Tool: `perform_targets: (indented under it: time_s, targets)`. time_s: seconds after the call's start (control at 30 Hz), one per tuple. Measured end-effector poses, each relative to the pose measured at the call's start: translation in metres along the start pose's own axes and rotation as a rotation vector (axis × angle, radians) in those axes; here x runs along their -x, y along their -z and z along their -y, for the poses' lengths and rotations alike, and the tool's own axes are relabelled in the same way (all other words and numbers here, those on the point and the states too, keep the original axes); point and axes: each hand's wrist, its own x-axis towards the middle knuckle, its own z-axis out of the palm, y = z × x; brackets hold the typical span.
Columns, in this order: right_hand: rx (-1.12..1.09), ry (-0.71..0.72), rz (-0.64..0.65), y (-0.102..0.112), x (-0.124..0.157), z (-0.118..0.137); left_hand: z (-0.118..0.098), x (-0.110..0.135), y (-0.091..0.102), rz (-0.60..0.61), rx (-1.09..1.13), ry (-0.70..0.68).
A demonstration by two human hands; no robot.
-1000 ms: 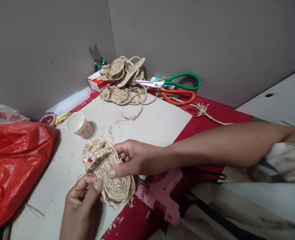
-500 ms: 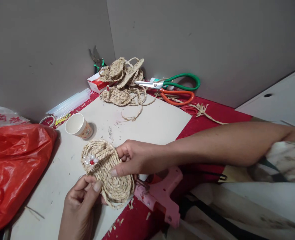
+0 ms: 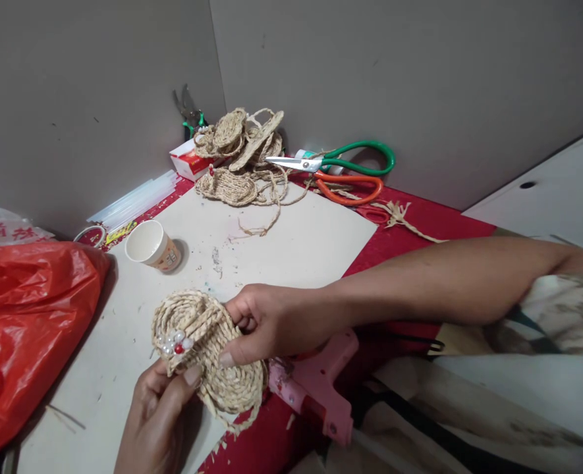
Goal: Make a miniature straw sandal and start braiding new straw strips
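Note:
Both of my hands hold a small woven straw sandal [image 3: 207, 352] just above the near edge of a white board [image 3: 291, 243]. The sandal's strap carries a cluster of white beads with one red bead. My left hand [image 3: 155, 415] pinches the sandal from below at the strap side, thumb on top. My right hand [image 3: 266, 322] grips its right edge, thumb pressed across the sole. A pink glue gun [image 3: 315, 388] lies just right of the sandal on the red table cover.
A red plastic bag [image 3: 24, 322] fills the left. A paper cup [image 3: 150, 245] stands on the board. At the back lie a pile of straw sandals and braid [image 3: 239, 158], green scissors [image 3: 340, 158], orange scissors [image 3: 350, 187], clear glue sticks [image 3: 133, 201], pliers [image 3: 187, 108].
The sandal has shifted slightly left and toward me in both hands, and its beaded strap now sits lower. Both hands kept their grip.

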Motion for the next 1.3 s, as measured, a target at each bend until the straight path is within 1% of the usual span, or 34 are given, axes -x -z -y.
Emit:
perform_targets:
  time_s: [0.1, 0.17, 0.27, 0.33, 0.4, 0.53, 0.63, 0.77, 0.83, 0.9, 1.0, 1.13, 1.3]
  targets:
    - [-0.004, -0.003, -0.014, -0.001, 0.002, 0.003, 0.002, 0.0, 0.002, -0.011, 0.029, -0.014]
    - [-0.046, 0.008, -0.022, 0.0, 0.002, 0.007, 0.001, 0.0, 0.001, -0.012, 0.04, -0.016]
    - [-0.161, 0.062, -0.017, 0.001, 0.002, 0.014, -0.003, -0.001, -0.002, 0.011, 0.048, -0.033]
    - [-0.194, 0.1, -0.015, 0.001, 0.002, 0.019, -0.005, -0.001, -0.005, 0.039, 0.064, -0.054]
    - [-0.175, 0.111, -0.011, 0.0, 0.004, 0.022, -0.006, -0.001, -0.008, 0.037, 0.078, -0.053]
    - [-0.045, 0.086, -0.012, 0.001, 0.007, 0.026, -0.004, -0.002, -0.008, -0.057, 0.07, 0.014]
    - [0.06, 0.09, -0.047, 0.005, 0.008, 0.029, -0.004, -0.005, -0.003, -0.122, 0.091, 0.024]
    - [0.046, 0.15, -0.108, 0.011, 0.005, 0.03, -0.008, -0.009, 0.001, -0.12, 0.129, 0.009]
    - [0.036, 0.18, -0.176, 0.01, 0.005, 0.029, -0.01, -0.01, 0.001, -0.112, 0.139, 0.021]
    - [0.05, 0.195, -0.254, 0.008, 0.005, 0.029, -0.011, -0.011, 0.002, -0.135, 0.151, 0.03]
    - [0.098, 0.163, -0.314, 0.004, 0.007, 0.029, -0.011, -0.013, 0.003, -0.158, 0.144, -0.004]
    - [0.085, 0.095, -0.264, 0.003, 0.008, 0.029, -0.011, -0.012, -0.002, -0.109, 0.12, -0.037]
    - [0.011, 0.066, -0.21, 0.004, 0.007, 0.026, -0.009, -0.008, -0.006, -0.144, 0.089, -0.095]
